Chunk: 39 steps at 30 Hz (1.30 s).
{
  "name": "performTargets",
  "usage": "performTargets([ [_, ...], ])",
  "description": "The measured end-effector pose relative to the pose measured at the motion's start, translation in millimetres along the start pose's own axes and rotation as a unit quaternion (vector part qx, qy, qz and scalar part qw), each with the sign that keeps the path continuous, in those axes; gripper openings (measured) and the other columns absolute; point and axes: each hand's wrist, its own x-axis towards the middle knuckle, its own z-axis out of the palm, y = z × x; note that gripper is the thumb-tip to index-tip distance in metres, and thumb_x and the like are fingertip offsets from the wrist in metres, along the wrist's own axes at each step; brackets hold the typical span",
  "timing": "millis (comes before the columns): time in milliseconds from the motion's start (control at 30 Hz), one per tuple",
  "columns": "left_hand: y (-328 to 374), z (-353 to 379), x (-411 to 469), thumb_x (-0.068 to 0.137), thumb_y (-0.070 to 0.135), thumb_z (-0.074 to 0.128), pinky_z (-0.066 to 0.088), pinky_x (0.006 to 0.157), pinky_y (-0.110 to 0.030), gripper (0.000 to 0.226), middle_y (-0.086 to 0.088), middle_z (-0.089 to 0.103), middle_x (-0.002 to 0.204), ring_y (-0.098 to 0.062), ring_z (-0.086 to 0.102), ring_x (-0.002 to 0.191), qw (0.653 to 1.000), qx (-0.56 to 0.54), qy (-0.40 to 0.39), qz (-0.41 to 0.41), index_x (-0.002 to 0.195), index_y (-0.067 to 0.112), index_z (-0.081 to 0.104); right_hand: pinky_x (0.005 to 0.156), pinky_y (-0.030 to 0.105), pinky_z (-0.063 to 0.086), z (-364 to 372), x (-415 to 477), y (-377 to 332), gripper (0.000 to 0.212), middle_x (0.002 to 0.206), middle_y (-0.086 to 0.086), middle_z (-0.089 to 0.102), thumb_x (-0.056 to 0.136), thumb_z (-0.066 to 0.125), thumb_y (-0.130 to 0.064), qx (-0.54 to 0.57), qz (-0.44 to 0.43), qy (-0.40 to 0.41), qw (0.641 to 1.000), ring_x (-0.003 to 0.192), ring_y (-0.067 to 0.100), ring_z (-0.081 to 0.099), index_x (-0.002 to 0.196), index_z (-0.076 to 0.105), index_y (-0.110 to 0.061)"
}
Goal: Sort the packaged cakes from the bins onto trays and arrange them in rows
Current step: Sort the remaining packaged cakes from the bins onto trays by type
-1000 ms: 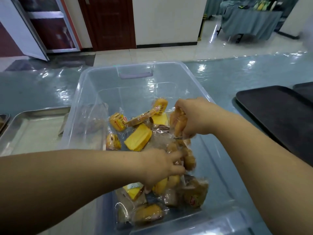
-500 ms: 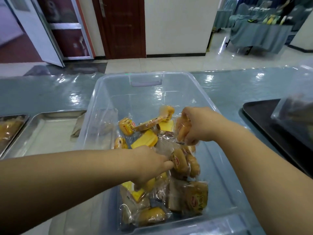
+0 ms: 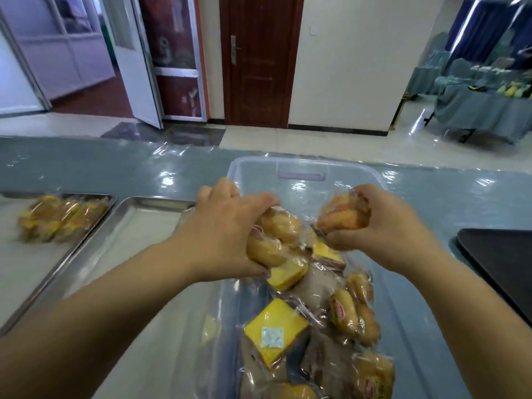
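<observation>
both bare forearms reach forward from the lower corners of the view and meet over a clear plastic bin (image 3: 420, 326) standing on the grey-blue, film-covered desk (image 3: 86, 165). the left hand (image 3: 227, 234) shows its back to the camera, the wrist nearly straight. its fingers arch over the top of a bundle of round wrapped cakes (image 3: 276, 234) and its thumb hooks underneath, so this grip is closed round the bundle, held above the left side of the bin. the right hand (image 3: 385, 234) faces it, palm turned left, fingers curled over and thumb pressed below a golden wrapped cake (image 3: 341, 216). that grip is clamped on the cake, which is raised above the heap and just apart from the left hand's bundle; blur makes it impossible to tell whether it is one cake or two. below the hands the loose packaged cakes (image 3: 348, 315) lie piled in the bin, among them a flat yellow square cake (image 3: 275, 329) with a small white sachet on it. just left of the bin lies a steel tray (image 3: 138, 231), and farther left a second steel tray (image 3: 23, 269) carries a blurred row of cakes (image 3: 57, 217). a black tray (image 3: 501, 266) lies on the desk to the right, apart from the bin.
</observation>
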Motion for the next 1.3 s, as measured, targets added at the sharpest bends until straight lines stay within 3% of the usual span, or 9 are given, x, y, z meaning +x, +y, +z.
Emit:
performTargets([
  [267, -86.5, -33.7, -61.7, 0.046, 0.058, 0.083, 0.03, 0.084, -0.025, 0.083, 0.012, 0.03, 0.113, -0.005, 0.027, 0.107, 0.962, -0.23, 0.124, -0.081, 0.101, 0.056, 0.021, 0.067, 0.022, 0.043, 34.1, -31.4, -98.8, 0.069, 0.099, -0.013, 0.056, 0.06, 0.085, -0.037, 0.094, -0.012, 0.099, 0.991, 0.086, 0.006, 0.056, 0.117, 0.048, -0.033],
  [367, -132.6, -42.4, -99.2, 0.047, 0.04, 0.09, 0.039, 0.065, -0.002, 0.072, 0.03, 0.054, 0.1, 0.014, 0.052, 0.091, 0.914, -0.367, 0.147, -0.088, 0.098, 0.045, 0.038, 0.075, 0.031, 0.05, 71.3, -44.7, -154.5, 0.072, 0.105, -0.007, 0.059, 0.056, 0.085, -0.043, 0.142, -0.005, 0.117, 0.983, 0.091, 0.013, 0.059, 0.117, 0.049, -0.032],
  [433, -165.9, -41.1, -125.4, 0.048, 0.037, 0.091, 0.039, 0.061, 0.002, 0.069, 0.041, 0.055, 0.092, 0.025, 0.05, 0.083, 0.896, -0.404, 0.154, -0.107, 0.096, 0.041, 0.041, 0.072, 0.024, 0.051, 99.1, -50.9, -193.2, 0.073, 0.102, -0.01, 0.06, 0.053, 0.085, -0.043, 0.184, -0.004, 0.122, 0.975, 0.087, 0.007, 0.061, 0.117, 0.05, -0.03],
  [500, -198.3, -33.6, -151.0, 0.048, 0.037, 0.091, 0.043, 0.058, -0.002, 0.074, 0.028, 0.058, 0.097, 0.021, 0.054, 0.082, 0.879, -0.431, 0.148, -0.141, 0.104, 0.038, 0.042, 0.063, 0.012, 0.049, 129.7, -54.8, -229.1, 0.065, 0.094, -0.015, 0.058, 0.054, 0.087, -0.037, 0.244, -0.006, 0.099, 0.965, 0.079, -0.002, 0.062, 0.106, 0.049, -0.037],
  [600, -244.3, -17.5, -185.3, 0.051, 0.024, 0.091, 0.05, 0.056, -0.01, 0.085, 0.015, 0.059, 0.107, 0.005, 0.065, 0.082, 0.835, -0.494, 0.134, -0.202, 0.121, 0.03, 0.042, 0.067, 0.018, 0.053, 178.6, -53.8, -267.4, 0.067, 0.095, -0.013, 0.061, 0.05, 0.09, -0.032, 0.292, -0.004, 0.052, 0.955, 0.081, -0.001, 0.064, 0.103, 0.048, -0.039],
  [767, -309.0, 15.1, -231.8, 0.041, 0.035, 0.093, 0.058, 0.078, -0.037, 0.098, 0.01, 0.062, 0.111, -0.014, 0.068, 0.092, 0.791, -0.514, 0.122, -0.309, 0.124, 0.038, 0.041, 0.058, 0.004, 0.045, 255.3, -41.1, -296.1, 0.064, 0.094, -0.015, 0.06, 0.053, 0.09, -0.004, 0.321, 0.002, -0.031, 0.947, 0.074, -0.016, 0.059, 0.094, 0.049, -0.033],
  [967, -360.9, 55.7, -275.5, 0.052, 0.024, 0.092, 0.05, 0.072, -0.024, 0.085, 0.009, 0.062, 0.105, -0.008, 0.064, 0.089, 0.76, -0.488, 0.116, -0.412, 0.122, 0.029, 0.043, 0.071, 0.016, 0.048, 337.4, -19.4, -305.2, 0.078, 0.114, -0.005, 0.052, 0.048, 0.091, -0.026, 0.269, 0.017, -0.139, 0.953, 0.095, 0.007, 0.058, 0.113, 0.049, -0.028],
  [1100, -399.3, 68.2, -302.9, 0.051, 0.025, 0.092, 0.049, 0.071, -0.025, 0.081, 0.008, 0.062, 0.101, -0.01, 0.063, 0.09, 0.744, -0.471, 0.113, -0.46, 0.117, 0.03, 0.044, 0.069, 0.011, 0.041, 374.0, -11.0, -330.8, 0.074, 0.113, -0.012, 0.039, 0.056, 0.089, -0.021, 0.256, 0.023, -0.182, 0.949, 0.093, 0.001, 0.05, 0.113, 0.044, -0.03],
  [1300, -467.9, 67.1, -340.9, 0.053, 0.029, 0.091, 0.049, 0.081, -0.032, 0.102, 0.006, 0.053, 0.114, -0.018, 0.056, 0.098, 0.732, -0.466, 0.113, -0.484, 0.134, 0.033, 0.028, 0.076, 0.022, 0.048, 421.1, -5.5, -392.0, 0.078, 0.114, -0.01, 0.056, 0.054, 0.09, -0.035, 0.256, 0.019, -0.202, 0.945, 0.096, 0.006, 0.057, 0.12, 0.05, -0.03],
])
